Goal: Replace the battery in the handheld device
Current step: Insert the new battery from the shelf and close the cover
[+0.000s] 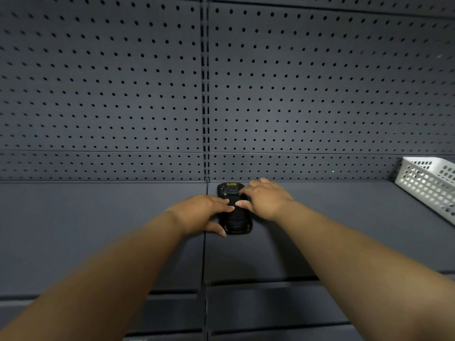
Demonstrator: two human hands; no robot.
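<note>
A black handheld device (236, 223) lies on the dark grey shelf (98, 230), its back facing up and its far end with a small yellow label close to the pegboard wall. My left hand (202, 214) rests on the device's left side, fingers spread over its middle and thumb at its near left corner. My right hand (264, 198) lies on the device's right side, fingers over its upper part and thumb touching its middle. Both hands press on the device while it stays flat on the shelf. No loose battery is in view.
A white perforated plastic basket (428, 185) stands at the right end of the shelf. A dark pegboard wall (221, 82) rises right behind the device. Lower shelf edges (270, 284) show beneath my arms.
</note>
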